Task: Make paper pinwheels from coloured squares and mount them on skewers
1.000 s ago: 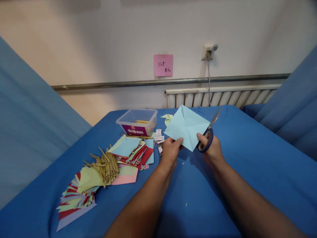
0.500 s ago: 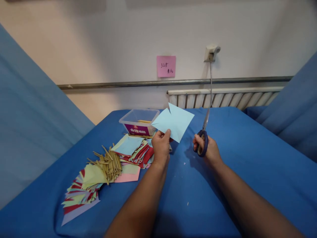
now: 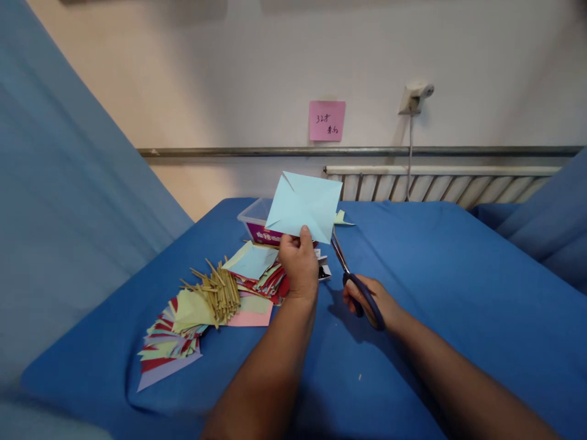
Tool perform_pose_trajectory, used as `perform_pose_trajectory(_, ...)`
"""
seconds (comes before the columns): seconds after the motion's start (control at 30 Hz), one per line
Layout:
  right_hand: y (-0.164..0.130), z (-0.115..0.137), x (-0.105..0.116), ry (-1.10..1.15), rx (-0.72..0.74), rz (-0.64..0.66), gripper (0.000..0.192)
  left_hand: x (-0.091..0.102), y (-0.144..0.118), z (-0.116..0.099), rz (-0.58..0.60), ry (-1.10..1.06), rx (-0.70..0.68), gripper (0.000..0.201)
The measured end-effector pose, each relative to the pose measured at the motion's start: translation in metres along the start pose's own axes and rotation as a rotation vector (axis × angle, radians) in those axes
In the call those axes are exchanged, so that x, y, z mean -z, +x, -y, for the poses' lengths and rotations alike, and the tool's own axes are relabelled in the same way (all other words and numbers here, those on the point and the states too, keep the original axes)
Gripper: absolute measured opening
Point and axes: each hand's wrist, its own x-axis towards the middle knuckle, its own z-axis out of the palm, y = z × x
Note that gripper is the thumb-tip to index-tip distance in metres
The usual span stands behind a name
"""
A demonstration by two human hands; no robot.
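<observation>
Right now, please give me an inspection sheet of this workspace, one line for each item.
Surface: blue cloth-covered table, a few small specks on it.
Job's things: light blue creased paper square; blue-handled metal scissors, blades toward the paper's lower corner.
Clutter: fanned piles of coloured paper squares; bundle of tan sticks; clear plastic box with purple label.
Grips: left hand pinches the paper's lower edge; right hand holds the scissors.
Cables: grey cord hanging from a wall socket.
Surroundings: pink sticky note, white radiator, blue fabric on both sides.

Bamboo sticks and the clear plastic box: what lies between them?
In the head view, a loose pile of coloured paper squares lies between the bamboo sticks and the clear plastic box, topped by a light blue sheet.
</observation>
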Motion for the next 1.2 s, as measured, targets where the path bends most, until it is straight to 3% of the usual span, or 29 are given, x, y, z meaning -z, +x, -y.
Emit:
perform_pose_trajectory(0.2, -0.003, 0.006, -0.002, -0.041, -0.004, 0.012, 0.040, 0.001, -0.002, 0.000, 0.022, 0.142, -0.042, 0.030)
perform_pose_trajectory(0.33, -0.002, 0.003, -0.001, -0.032, -0.014, 0.028, 0.042, 0.004, 0.001, 0.001, -0.034, 0.240, -0.126, 0.029)
perform_pose_trajectory(0.7, -0.007, 0.012, -0.004, -0.145, -0.002, 0.055, 0.037, 0.005, 0.008, 0.006, -0.115, 0.161, -0.089, 0.032)
perform_pose_trajectory(1.2, -0.005, -0.001, -0.011, 0.056, -0.063, 0.067, 0.045, -0.003, -0.003, 0.002, -0.095, 0.130, -0.054, 0.030)
